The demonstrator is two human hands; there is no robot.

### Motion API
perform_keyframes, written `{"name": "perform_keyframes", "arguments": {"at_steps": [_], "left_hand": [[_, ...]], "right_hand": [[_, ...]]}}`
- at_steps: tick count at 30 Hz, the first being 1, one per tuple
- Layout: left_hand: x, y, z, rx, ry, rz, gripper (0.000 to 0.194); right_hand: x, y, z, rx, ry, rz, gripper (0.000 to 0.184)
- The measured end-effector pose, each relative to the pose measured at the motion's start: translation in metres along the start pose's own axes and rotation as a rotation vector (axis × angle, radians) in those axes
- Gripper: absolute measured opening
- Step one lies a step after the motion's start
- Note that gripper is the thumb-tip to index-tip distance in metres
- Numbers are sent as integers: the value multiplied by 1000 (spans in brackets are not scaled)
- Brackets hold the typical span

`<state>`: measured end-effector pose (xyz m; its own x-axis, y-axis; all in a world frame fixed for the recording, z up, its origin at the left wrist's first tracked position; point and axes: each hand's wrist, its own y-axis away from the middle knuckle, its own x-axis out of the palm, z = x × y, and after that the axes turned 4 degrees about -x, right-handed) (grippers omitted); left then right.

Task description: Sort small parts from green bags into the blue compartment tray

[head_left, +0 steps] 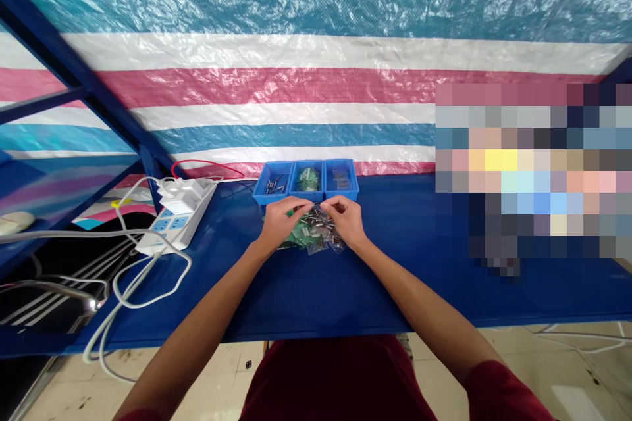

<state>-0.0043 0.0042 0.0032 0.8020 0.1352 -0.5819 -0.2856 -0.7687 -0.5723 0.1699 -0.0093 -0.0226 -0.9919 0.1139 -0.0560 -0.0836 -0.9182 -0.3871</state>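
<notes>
My left hand point(281, 222) is closed in a pinch, thumb against forefinger. Facing it, my right hand point(347, 218) pinches as well, fingertips a short way from the left ones. A small, slim, silvery piece point(316, 204) spans the gap between them; its exact kind is too small to make out. Below the hands lies a loose pile: green-tinted clear packets point(302, 235) on the left, small dark and silvery metal pieces point(323, 223) and clear plastic bags point(318, 247) on the right. The hands partly cover this pile.
Behind the pile stand three joined blue bins: the left bin point(270, 197) with slim metal pieces, the middle bin point(309, 197) with green packets, the right bin point(340, 196) with small greyish pieces. A white power strip point(170, 230) and looping white cables point(148, 304) lie left. Pixelation hides the right.
</notes>
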Motion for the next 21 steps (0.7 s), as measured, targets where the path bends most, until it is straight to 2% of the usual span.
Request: {"name": "perform_keyframes", "arguments": {"at_steps": [3,9,15,21], "left_hand": [[0,0,1,-48,-34,-30,29],[3,3,0,-17,-106,51,34],[5,5,-1,115,-127,58,33],[5,5,-1,144,-104,55,30]], "right_hand": [[0,2,2,-91,134,37,24],[-3,3,4,-222,291,13,23],[-4,2,3,-206,384,-2,22],[-5,2,1,-202,384,-15,23]]}}
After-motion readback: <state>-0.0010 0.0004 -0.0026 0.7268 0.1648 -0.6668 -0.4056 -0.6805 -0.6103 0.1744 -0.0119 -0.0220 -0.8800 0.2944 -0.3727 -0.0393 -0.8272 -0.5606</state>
